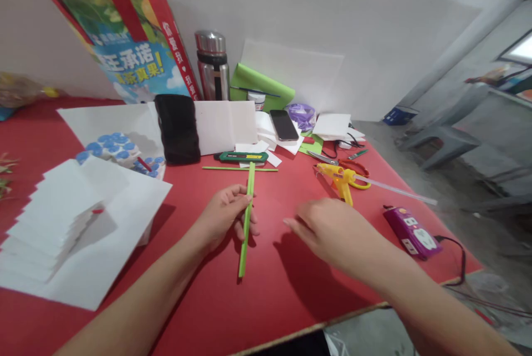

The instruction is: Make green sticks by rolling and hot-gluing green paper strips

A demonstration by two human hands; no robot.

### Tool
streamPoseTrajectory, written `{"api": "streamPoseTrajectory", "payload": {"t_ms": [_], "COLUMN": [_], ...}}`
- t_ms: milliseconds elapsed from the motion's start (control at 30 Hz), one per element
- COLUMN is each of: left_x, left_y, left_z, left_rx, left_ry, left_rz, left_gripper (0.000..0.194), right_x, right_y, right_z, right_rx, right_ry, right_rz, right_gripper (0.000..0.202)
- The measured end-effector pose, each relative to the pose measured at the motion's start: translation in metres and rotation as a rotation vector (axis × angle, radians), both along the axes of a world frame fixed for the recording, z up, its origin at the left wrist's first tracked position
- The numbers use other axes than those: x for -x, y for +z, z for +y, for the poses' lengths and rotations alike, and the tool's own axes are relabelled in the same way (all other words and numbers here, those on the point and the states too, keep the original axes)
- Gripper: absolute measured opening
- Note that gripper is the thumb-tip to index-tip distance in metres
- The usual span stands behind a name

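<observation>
My left hand [228,212] pinches a long, narrow bright-green strip [246,234] between thumb and fingers. The strip looks folded lengthwise and points away from me, its near end close above the red table. To its right, my right hand [320,226] hovers over the table with its back up. Its thumb sticks out to the left, the other fingers bend down and are partly hidden, and I see nothing held. A yellow glue gun [343,181] with a clear glue stick lies just beyond it. A thinner green strip [220,168] lies crosswise beyond my left hand.
A green utility knife [243,157], scissors [359,170] and a phone [284,124] lie farther back. White sheets [120,234] are stacked left of a black case [177,129]. A steel flask [214,68] stands by the wall. A purple power strip [411,232] sits near the right edge.
</observation>
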State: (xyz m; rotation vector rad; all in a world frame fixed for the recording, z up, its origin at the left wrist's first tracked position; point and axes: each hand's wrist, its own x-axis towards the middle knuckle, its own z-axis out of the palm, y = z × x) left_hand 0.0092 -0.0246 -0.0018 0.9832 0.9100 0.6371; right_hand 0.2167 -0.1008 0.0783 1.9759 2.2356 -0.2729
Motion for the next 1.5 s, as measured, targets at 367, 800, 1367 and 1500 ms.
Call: {"api": "streamPoseTrajectory", "payload": {"t_ms": [367, 800, 1367, 1500], "left_x": [0.001, 0.004, 0.012, 0.013], "left_y": [0.0, -0.007, -0.001, -0.001], "left_z": [0.001, 0.006, 0.01, 0.01], "left_rx": [-0.036, -0.145, -0.057, -0.086], "left_ry": [0.003, 0.05, 0.068, 0.078], "left_rz": [-0.052, 0.02, -0.036, -0.035], "left_gripper": [0.022, 0.029, 0.08, 0.082], "right_x": [-0.136, 0.007, 0.003, 0.001], "right_y": [-0.091, -0.035, -0.07, -0.07], "right_z": [0.013, 0.053, 0.058, 0.057], "right_rx": [-0.398, -0.291, -0.085, -0.079], "right_ry": [-0.469, -0.324, -0.322, -0.332], "right_rz": [0.391, 1.439, 1.489, 1.456], "right_gripper": [0.038, 0.02, 0.051, 0.053]}}
